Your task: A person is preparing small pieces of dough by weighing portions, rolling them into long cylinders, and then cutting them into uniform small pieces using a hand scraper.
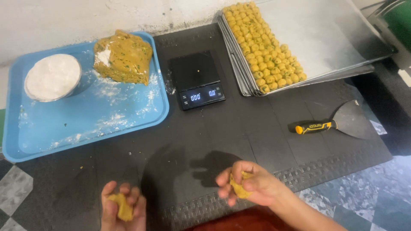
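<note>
Dark rubber matting (239,141) covers the counter below me, with a marbled grey surface (364,196) showing at its near right edge and a pale wall (64,17) running along the far side. To the far left sits a blue tray (85,124) dusted with flour. It holds a round bowl of flour (52,77) and, just beside it, a big block of yellow-orange dough (124,56) flecked with green. At the centre stands a small black kitchen scale (197,80), its platform bare except for one crumb. To the far right lies a stack of metal baking trays (325,38); rows of small dough balls (263,47) fill the left part of the top one. Nearer me on the right lies a scraper (334,124) with a black and yellow handle. My hands are apart, close to the near edge. My left hand (123,207) cups one dough piece (122,207). My right hand (250,185) curls its fingers around a second piece (239,188).
</note>
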